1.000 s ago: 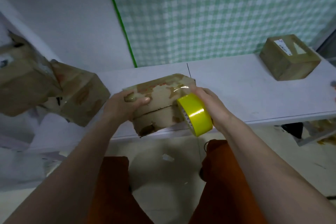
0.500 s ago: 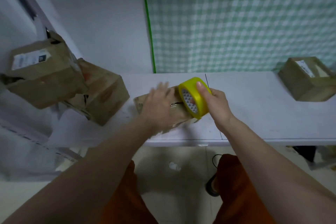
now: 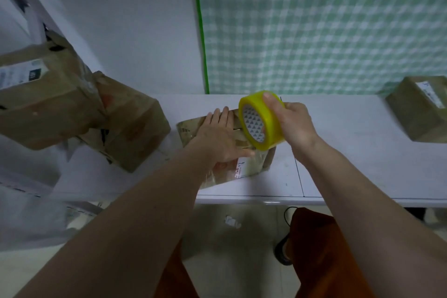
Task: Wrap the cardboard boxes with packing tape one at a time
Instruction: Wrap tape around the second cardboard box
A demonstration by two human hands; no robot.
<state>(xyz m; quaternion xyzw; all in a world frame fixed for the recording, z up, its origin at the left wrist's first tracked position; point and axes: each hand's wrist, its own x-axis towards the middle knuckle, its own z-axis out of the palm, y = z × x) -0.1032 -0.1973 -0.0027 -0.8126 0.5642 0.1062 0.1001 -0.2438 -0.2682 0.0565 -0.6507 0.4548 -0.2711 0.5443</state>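
While left hand (image 3: 221,138) presses box (image 3: 251,164), its label (image 3: 242,169) seems unreadable.

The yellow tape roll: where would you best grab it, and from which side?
Grip the tape roll across its width, round the outer rim, from its right, as the right hand does. It stands on edge over the box, so the rim is free to grip.
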